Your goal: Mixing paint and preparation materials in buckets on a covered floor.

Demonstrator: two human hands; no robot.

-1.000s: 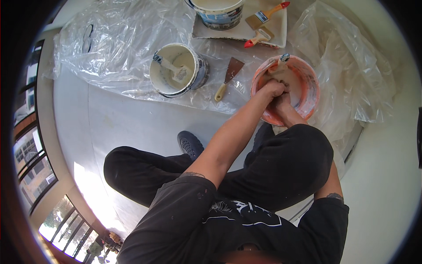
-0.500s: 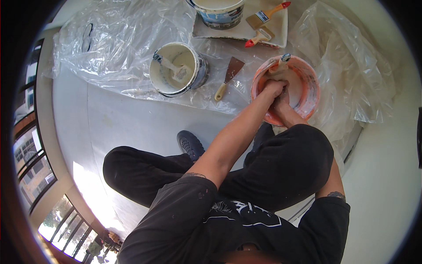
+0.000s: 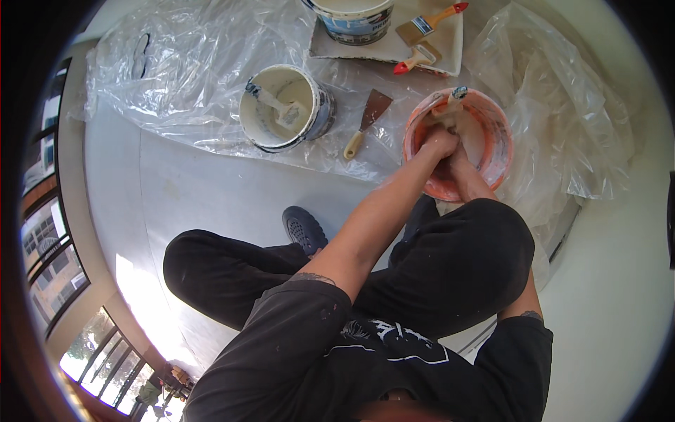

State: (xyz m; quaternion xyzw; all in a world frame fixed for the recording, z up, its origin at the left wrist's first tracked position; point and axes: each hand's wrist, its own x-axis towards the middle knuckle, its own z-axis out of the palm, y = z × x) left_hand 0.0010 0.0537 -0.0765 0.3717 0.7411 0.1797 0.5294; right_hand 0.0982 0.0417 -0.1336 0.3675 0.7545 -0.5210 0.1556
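Both hands are down inside an orange bucket (image 3: 499,151) smeared with pale paint or plaster, in front of my right knee. My left hand (image 3: 440,141) is closed and lies over my right hand (image 3: 457,156), whose fingers are mostly hidden beneath it; what they hold, if anything, I cannot make out. A tool with a pale handle (image 3: 454,102) leans inside the far side of the bucket. Left of it, a scraper (image 3: 373,112) lies on plastic sheeting, beside a white bucket (image 3: 320,112) with a paint-coated brush (image 3: 285,112) inside.
A white tray (image 3: 330,53) holds another paint bucket (image 3: 355,28) and two brushes (image 3: 425,24) at the top. Crumpled clear sheeting (image 3: 176,77) covers the floor beyond my crossed legs (image 3: 218,274). A pale wall (image 3: 612,281) is at my right, railings and windows at left.
My hands stay in the orange bucket, shifting only slightly within it. The whole view has shifted a little.
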